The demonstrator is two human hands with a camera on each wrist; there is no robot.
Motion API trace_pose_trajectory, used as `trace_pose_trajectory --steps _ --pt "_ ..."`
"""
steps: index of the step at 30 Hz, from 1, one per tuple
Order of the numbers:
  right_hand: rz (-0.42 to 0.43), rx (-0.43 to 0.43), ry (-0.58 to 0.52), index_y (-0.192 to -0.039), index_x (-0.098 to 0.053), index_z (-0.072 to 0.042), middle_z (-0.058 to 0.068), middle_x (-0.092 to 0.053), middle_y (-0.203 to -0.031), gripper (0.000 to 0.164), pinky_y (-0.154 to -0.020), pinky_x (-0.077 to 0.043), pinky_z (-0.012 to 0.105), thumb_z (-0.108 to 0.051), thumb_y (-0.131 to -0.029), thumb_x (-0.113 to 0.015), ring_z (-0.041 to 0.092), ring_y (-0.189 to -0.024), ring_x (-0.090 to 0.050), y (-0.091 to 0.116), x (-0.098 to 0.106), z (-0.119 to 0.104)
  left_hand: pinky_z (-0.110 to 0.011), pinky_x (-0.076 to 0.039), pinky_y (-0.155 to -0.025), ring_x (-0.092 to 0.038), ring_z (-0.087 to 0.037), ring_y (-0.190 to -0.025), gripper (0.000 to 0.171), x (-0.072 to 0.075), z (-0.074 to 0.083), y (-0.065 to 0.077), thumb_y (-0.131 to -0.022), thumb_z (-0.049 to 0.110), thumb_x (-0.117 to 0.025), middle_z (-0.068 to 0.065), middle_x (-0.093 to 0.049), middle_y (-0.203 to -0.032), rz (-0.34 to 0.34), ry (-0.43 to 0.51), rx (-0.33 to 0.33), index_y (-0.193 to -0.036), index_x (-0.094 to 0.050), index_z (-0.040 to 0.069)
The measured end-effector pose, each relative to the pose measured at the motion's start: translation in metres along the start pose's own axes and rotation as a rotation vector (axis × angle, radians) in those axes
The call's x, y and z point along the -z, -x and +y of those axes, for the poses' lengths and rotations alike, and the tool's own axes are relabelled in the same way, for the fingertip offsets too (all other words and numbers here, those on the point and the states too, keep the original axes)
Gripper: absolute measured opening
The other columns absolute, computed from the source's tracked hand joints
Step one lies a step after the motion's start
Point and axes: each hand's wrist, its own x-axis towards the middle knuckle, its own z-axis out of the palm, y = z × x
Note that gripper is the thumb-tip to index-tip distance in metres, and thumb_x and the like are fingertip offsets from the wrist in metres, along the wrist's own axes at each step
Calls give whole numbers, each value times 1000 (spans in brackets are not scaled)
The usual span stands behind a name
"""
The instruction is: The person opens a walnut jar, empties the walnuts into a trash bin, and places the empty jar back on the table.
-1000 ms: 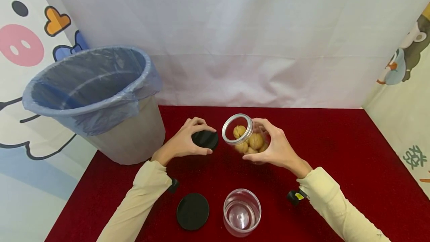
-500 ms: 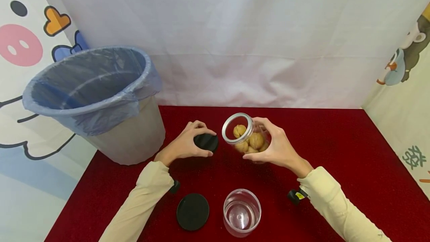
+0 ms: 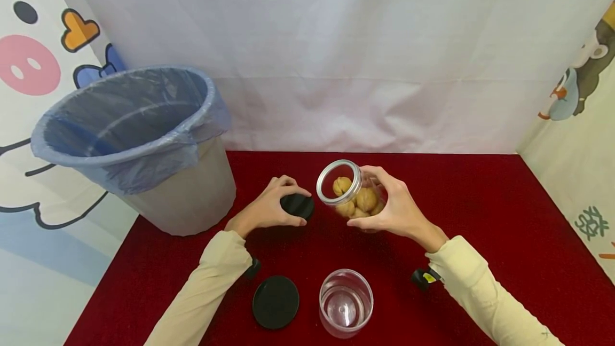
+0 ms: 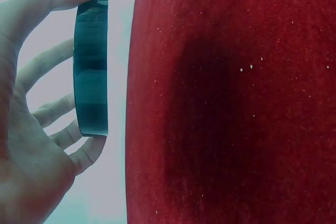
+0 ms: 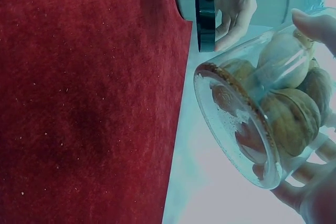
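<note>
My left hand [image 3: 269, 207] pinches a round black lid [image 3: 297, 205] by its edge, thumb on one side and fingers on the other. In the left wrist view the lid [image 4: 92, 66] is seen edge-on, above the red cloth. My right hand [image 3: 396, 207] grips a clear jar [image 3: 338, 181] with a silver rim, tilted so its mouth faces up and left toward the lid. Several walnuts [image 3: 367, 199] lie inside; the right wrist view shows the walnuts [image 5: 291, 121] through the jar's wall, with brown crumbs at its base. A gap separates lid and jar mouth.
A second black lid [image 3: 276, 302] lies on the red cloth [image 3: 456, 196] near the front. Beside it stands a clear jar [image 3: 346, 303], upright and lidless. A bin [image 3: 192, 186] lined with a blue bag [image 3: 158, 156] stands at the left. White curtain hangs behind.
My left hand has shifted slightly right with the lid, nearer the jar. The right hand and its jar of walnuts have hardly moved.
</note>
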Motion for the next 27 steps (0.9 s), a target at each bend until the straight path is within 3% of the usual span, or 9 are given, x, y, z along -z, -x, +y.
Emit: trace_pose_trajectory --steps 6,14,21,27 --pt "6 20 -12 -125 -51 -7 8 -62 -109 87 -74 -48 40 -15 -50 -94 24 -95 -59 -2 3 -15 -38 -43 -77 -34 -20 -109 56 -3 -2 -1 -66 39 -81 3 -43 -121 -10 6 23 -118 -65 32" --pt "-5 17 -16 -128 -50 -19 -4 -60 -112 90 -76 -48 33 -30 -50 -94 13 -97 -58 -2 0 4 -38 -42 -77 -35 -20 -108 55 -10 -5 -2 -65 39 -80 2 -44 -120 -15 -10 28 -117 -65 31" --pt "-3 35 -21 -122 -51 -2 11 -61 -107 85 -75 -49 43 -9 -49 -93 27 -94 -61 -6 10 -39 -36 -42 -76 -35 -20 -108 56 -14 -9 -4 -65 40 -81 2 -44 -120 -18 -23 33 -118 -65 31" --pt "-2 34 -20 -122 -51 -2 11 -61 -108 85 -76 -48 44 -9 -49 -93 29 -93 -61 -7 11 -41 -36 -42 -75 -36 -20 -107 57 -17 -10 -6 -65 39 -81 2 -44 -121 -32 -40 43 -119 -65 30"
